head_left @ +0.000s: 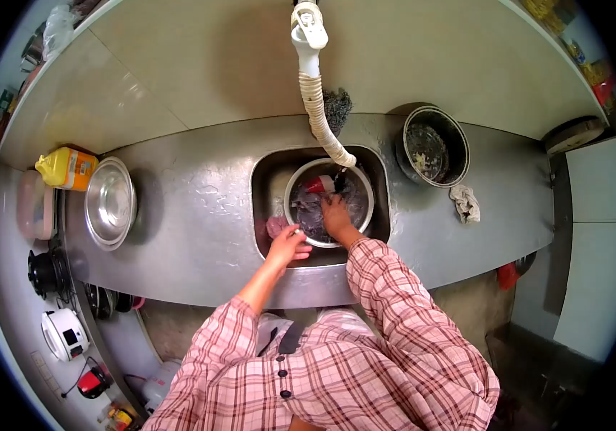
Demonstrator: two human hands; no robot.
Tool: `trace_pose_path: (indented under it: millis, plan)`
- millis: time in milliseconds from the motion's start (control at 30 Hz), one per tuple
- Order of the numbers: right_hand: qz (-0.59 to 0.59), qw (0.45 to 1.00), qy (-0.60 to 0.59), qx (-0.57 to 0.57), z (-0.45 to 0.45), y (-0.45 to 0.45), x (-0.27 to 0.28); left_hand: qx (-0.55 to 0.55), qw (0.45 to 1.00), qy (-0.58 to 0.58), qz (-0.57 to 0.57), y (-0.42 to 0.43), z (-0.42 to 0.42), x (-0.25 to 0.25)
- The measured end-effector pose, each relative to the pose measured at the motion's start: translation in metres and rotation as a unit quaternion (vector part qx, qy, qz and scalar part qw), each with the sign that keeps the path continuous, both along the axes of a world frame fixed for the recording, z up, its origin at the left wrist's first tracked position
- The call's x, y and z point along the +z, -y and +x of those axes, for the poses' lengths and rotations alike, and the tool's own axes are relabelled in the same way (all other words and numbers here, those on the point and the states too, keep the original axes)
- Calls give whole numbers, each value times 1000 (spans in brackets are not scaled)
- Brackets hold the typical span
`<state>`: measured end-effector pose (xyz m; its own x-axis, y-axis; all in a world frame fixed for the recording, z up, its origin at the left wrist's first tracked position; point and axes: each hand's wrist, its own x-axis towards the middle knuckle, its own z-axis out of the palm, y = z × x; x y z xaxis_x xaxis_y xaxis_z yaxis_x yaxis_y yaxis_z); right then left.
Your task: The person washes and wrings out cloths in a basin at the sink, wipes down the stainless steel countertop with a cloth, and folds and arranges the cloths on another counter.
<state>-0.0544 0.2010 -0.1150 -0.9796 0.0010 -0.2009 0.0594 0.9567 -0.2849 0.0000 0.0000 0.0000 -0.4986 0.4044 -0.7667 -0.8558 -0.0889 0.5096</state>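
Note:
A round metal basin (370, 197) stands in the sink, with water and dark, unclear contents inside. My right hand (335, 218) reaches into it, fingers stretched toward a red and white item (319, 184); the fingertips are partly lost in the water. At the basin's lower left rim is my left hand (288, 248), its fingers apart; whether it touches the rim I cannot tell. Beside it in the sink lies a pinkish bundle (276, 226). Above the basin hangs a ribbed white faucet hose (315, 108), its end over the water.
The sink (268, 179) is set into a wet steel counter (200, 208). A dark pot (459, 147) with food scraps and a crumpled cloth (465, 204) are on the right. To the left stand a metal bowl (110, 203) and a yellow jug (71, 169). A scouring pad (337, 109) sits behind the hose.

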Motion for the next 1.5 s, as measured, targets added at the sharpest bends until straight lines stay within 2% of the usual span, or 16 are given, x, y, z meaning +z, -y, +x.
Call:
trace_pose_path:
  millis: [67, 233, 300, 367, 467, 567, 667, 767, 900, 933, 1067, 1200, 1300, 1367, 1433, 1500]
  plan:
    - [-218, 975, 37, 8, 5, 5, 3, 111, 991, 76, -1, -7, 2, 17]
    - [-268, 956, 122, -15, -41, 15, 160, 231, 944, 220, 80, -59, -59, 35]
    - [-382, 924, 36, 6, -10, 29, 253, 258, 941, 115, 188, -49, -67, -41]
    - [-371, 923, -79, 63, 9, 38, 285, 271, 927, -16, 257, -58, -62, -12]
    - [-330, 931, -148, 56, 24, 46, 278, 274, 888, -131, 345, -61, -53, 24]
    - [-320, 921, -220, -16, 11, 51, 228, 196, 884, -122, 407, -60, -75, -16]
    - [-232, 959, -103, -127, -26, 42, 211, 276, 920, -37, 277, -65, -86, -66]
    - [-235, 958, -109, -125, -48, 12, 143, 373, 925, 70, -31, -96, -93, 18]
    - [-145, 985, -65, -75, -48, -30, 78, 386, 921, 14, -49, -82, -89, -6]
    - [-132, 986, -72, -69, -44, -36, 74, 338, 940, 14, 41, -70, -87, -11]
    - [11, 999, -42, -27, -4, -25, 78, 238, 961, 139, -20, -44, -76, 5]
    - [-114, 977, 65, 170, -6, -41, 58, 247, 955, 163, 18, -50, -71, 17]
    - [-211, 971, 32, -109, -22, -31, 33, 260, 949, 176, 41, -52, -70, 21]
    - [-272, 959, -32, -76, -28, -11, 20, 260, 946, 183, 56, -54, -72, 27]
    - [-408, 909, -67, -62, -30, 10, 80, 274, 942, 185, 62, -57, -76, 32]
    - [-327, 941, -5, 90, -19, 23, 210, 306, 925, 140, 175, -47, -80, -27]
